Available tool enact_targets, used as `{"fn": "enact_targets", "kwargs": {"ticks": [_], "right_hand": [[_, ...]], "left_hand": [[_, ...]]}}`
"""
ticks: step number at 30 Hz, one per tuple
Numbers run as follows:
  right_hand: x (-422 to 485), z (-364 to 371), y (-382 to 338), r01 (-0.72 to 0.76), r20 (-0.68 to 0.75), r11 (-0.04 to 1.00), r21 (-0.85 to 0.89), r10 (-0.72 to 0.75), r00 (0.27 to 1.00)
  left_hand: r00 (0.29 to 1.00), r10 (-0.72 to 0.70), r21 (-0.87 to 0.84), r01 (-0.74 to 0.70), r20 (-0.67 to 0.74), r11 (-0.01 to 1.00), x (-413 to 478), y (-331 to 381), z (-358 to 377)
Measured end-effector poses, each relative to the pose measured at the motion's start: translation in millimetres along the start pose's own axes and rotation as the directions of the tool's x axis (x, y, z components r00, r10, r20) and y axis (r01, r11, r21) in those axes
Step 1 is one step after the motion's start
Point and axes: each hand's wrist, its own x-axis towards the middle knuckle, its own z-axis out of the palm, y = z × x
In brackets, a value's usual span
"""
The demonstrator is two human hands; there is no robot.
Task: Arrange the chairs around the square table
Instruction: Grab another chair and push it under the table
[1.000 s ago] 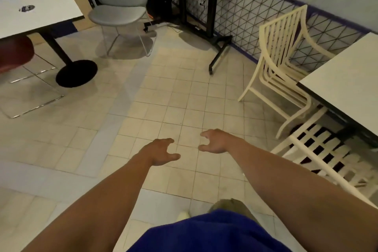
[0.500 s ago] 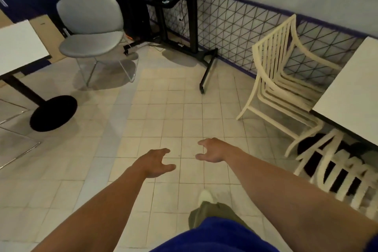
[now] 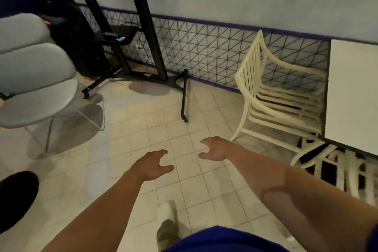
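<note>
A white square table [image 3: 351,96] stands at the right edge. A cream slatted armchair [image 3: 272,96] stands against its left side, near the wall. A second cream slatted chair [image 3: 347,172] shows partly at the lower right, under the table's near edge. A grey shell chair [image 3: 34,88] on wire legs stands at the left. My left hand [image 3: 151,164] and my right hand [image 3: 214,148] reach forward over the tiled floor, fingers loosely curled, holding nothing. Both are apart from every chair.
A black screen stand [image 3: 147,32] with a wheeled foot [image 3: 184,98] stands by the back wall, cables around its base. A black round table base [image 3: 16,198] lies at the lower left. Tiled floor [image 3: 159,129] lies between the grey chair and the cream chair.
The view has swung right and moved toward the wall. The grey chair and black base slid left in the view, the cream chairs and table came closer. Both hands stay held out, holding nothing.
</note>
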Motion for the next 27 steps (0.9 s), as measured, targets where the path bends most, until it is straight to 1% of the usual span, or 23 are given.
{"fn": "enact_targets", "kwargs": {"ticks": [4,6,9,13,16,17,21,25,27], "right_hand": [[53,-21,1,-0.077,-0.069,0.995,0.059,0.082,0.994],[76,-32,-1,-0.125,-0.082,0.986,0.109,0.134,0.988],[104,-49,-4,-0.193,-0.112,0.966,0.173,0.214,0.97],[138,-77,-4,-0.233,-0.141,0.939,0.252,0.274,0.951],[171,-108,9,-0.266,-0.17,0.916,0.3,0.326,0.93],[190,-124,20,-0.277,-0.181,0.905,0.321,0.346,0.921],[236,-170,56,-0.291,-0.212,0.875,0.386,0.391,0.896],[273,-232,98,-0.357,-0.206,0.809,0.467,0.492,0.846],[284,-263,119,-0.368,-0.229,0.788,0.495,0.526,0.819]], "left_hand": [[0.991,0.109,0.081,-0.115,0.072,0.99,85,-9,-59],[0.982,0.151,0.107,-0.163,0.109,0.981,123,-12,-89],[0.961,0.211,0.177,-0.242,0.177,0.954,171,-8,-127],[0.931,0.278,0.227,-0.331,0.237,0.916,232,11,-172],[0.901,0.339,0.263,-0.409,0.272,0.874,282,38,-201],[0.889,0.356,0.275,-0.433,0.289,0.858,312,52,-212],[0.873,0.37,0.325,-0.467,0.318,0.822,389,95,-236],[0.853,0.361,0.409,-0.503,0.376,0.762,462,158,-271],[0.844,0.388,0.421,-0.525,0.371,0.74,493,194,-288]]}}
